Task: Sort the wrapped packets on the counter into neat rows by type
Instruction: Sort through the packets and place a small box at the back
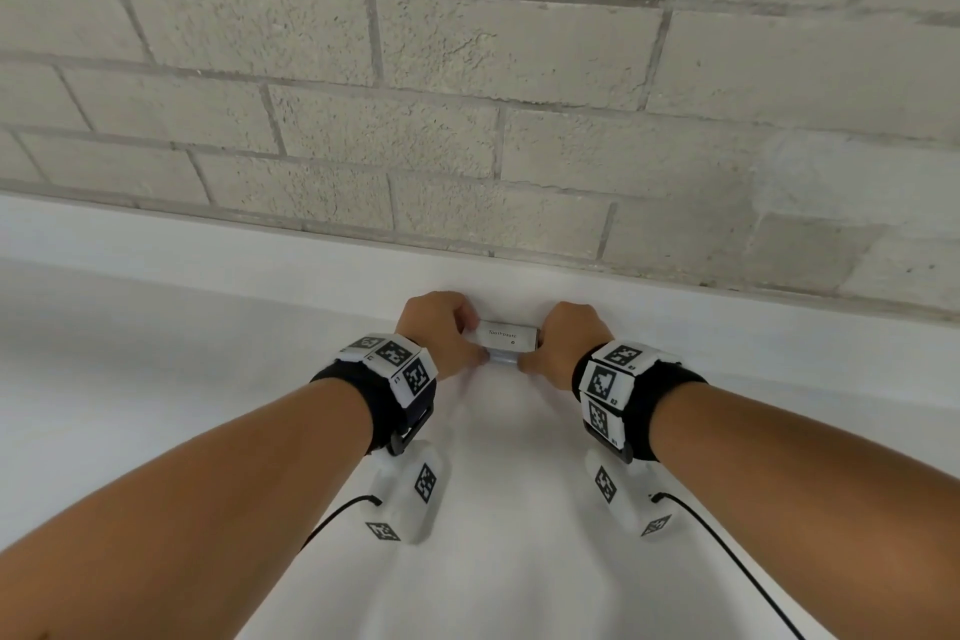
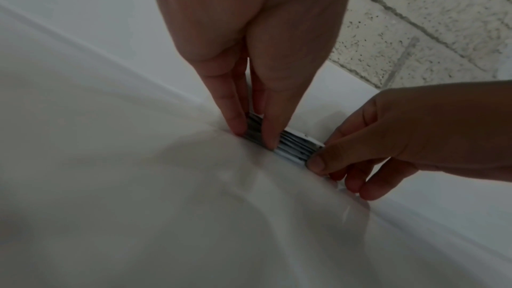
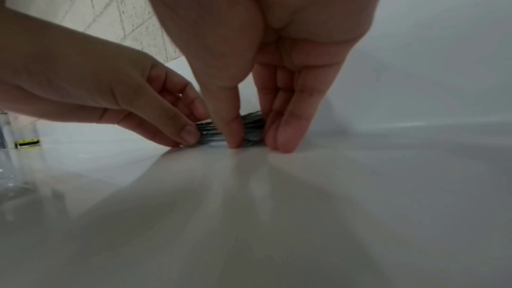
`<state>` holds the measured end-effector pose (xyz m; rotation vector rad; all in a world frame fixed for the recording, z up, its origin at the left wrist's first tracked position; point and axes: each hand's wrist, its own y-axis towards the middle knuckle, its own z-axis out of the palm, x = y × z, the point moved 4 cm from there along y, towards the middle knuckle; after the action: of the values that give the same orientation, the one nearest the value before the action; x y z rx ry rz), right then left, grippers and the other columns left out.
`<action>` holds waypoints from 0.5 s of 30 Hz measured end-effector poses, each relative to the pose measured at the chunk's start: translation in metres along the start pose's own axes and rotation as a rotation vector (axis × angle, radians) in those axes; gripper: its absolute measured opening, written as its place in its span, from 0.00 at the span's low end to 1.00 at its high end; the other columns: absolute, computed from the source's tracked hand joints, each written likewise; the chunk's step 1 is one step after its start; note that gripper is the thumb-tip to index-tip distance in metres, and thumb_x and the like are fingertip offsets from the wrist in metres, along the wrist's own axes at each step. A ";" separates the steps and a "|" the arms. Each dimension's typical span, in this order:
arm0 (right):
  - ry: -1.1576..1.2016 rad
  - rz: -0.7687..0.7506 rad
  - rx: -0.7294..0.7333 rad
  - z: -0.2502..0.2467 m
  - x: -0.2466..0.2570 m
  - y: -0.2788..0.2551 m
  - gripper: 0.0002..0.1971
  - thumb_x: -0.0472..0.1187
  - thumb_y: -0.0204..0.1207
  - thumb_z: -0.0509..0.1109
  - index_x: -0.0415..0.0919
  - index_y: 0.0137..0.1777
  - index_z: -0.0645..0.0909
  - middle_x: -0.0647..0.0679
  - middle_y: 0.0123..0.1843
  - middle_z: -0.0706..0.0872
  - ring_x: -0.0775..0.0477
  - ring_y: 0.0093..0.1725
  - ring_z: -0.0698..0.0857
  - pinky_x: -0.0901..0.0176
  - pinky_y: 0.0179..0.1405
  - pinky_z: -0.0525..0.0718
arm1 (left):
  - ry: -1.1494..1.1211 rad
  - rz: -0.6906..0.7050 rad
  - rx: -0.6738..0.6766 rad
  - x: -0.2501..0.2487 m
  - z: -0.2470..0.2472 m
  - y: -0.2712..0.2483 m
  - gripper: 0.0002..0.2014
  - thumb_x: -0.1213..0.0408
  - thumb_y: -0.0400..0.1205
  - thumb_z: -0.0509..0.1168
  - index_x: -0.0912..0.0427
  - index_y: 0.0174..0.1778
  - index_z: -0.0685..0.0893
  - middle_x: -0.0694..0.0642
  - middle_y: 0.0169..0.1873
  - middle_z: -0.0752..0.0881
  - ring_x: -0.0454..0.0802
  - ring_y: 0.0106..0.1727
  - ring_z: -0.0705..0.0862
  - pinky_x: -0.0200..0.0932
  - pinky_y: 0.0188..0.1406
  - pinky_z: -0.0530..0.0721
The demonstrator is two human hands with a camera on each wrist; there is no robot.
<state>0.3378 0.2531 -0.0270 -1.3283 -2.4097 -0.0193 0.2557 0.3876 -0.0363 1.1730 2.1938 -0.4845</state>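
Note:
A small stack of white and silver packets (image 1: 506,335), the top one marked "Toothpaste", lies on the white counter (image 1: 208,379) close to the raised back ledge. My left hand (image 1: 478,338) pinches the stack's left end, thumb on the near side and fingers behind. At the right end my right hand (image 1: 532,348) pinches it the same way. The left wrist view shows the layered packet edges (image 2: 296,148) between my left hand (image 2: 253,135) and the right hand's thumb. In the right wrist view my right hand (image 3: 256,139) straddles the stack (image 3: 207,132).
A grey block wall (image 1: 467,120) rises behind a low white ledge (image 1: 260,250) at the counter's back. Far left in the right wrist view stands a clear wrapped item with a yellow and black label (image 3: 26,142). Cables trail from both wrist units.

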 end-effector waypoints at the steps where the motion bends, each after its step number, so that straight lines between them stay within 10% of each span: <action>1: 0.000 0.001 -0.002 0.000 0.000 0.000 0.23 0.48 0.68 0.79 0.35 0.58 0.81 0.40 0.57 0.86 0.41 0.54 0.87 0.62 0.40 0.76 | 0.003 -0.002 0.003 0.000 0.000 0.000 0.16 0.64 0.64 0.81 0.54 0.41 0.82 0.56 0.47 0.88 0.50 0.41 0.83 0.45 0.47 0.85; 15: -0.020 -0.011 0.005 0.002 -0.001 0.000 0.23 0.48 0.69 0.78 0.35 0.58 0.80 0.40 0.56 0.86 0.43 0.44 0.81 0.62 0.39 0.75 | 0.040 -0.028 0.017 0.001 0.002 0.002 0.18 0.64 0.66 0.80 0.56 0.46 0.79 0.53 0.43 0.83 0.51 0.43 0.81 0.45 0.46 0.84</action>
<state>0.3381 0.2526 -0.0290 -1.3188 -2.4324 -0.0036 0.2574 0.3880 -0.0386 1.1712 2.2470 -0.4960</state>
